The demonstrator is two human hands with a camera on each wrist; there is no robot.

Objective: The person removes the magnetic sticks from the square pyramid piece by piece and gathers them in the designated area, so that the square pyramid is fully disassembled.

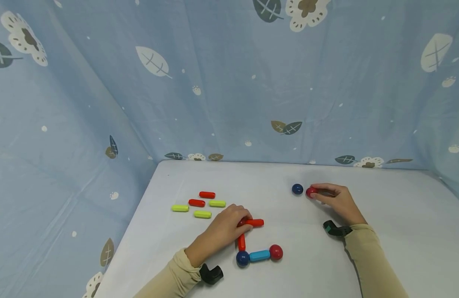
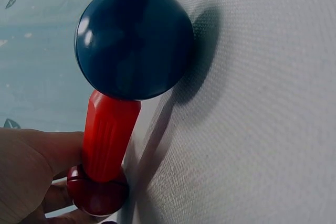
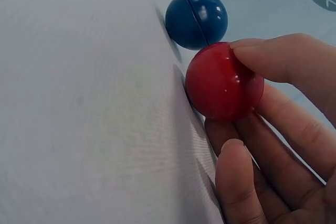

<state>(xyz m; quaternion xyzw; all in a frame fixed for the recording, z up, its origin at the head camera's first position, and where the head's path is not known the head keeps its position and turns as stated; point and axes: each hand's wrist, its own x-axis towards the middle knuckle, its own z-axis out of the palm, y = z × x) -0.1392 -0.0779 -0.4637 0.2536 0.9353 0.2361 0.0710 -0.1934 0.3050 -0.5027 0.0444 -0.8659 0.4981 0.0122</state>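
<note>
My left hand [image 1: 223, 225] grips a dark red ball [image 2: 97, 191] at the corner of a joined chain of sticks and balls. From that ball one red stick [image 1: 256, 222] points right. Another red stick [image 2: 109, 135] runs toward me to a dark blue ball [image 1: 242, 259]. A light blue stick [image 1: 259, 255] links the blue ball to a red ball [image 1: 276, 252] at the near end. Farther off to the right, my right hand [image 1: 337, 200] pinches a separate red ball [image 3: 224, 82] between thumb and fingers, low over the table. Beside it sits a loose dark blue ball [image 3: 197, 19].
Loose red sticks [image 1: 197, 203] and yellow-green sticks [image 1: 202, 214] lie on the white table [image 1: 307, 265] at the left, beyond my left hand. A blue patterned curtain [image 1: 229, 103] hangs along the table's far and left edges. Both wrists carry black camera mounts [image 1: 211, 274].
</note>
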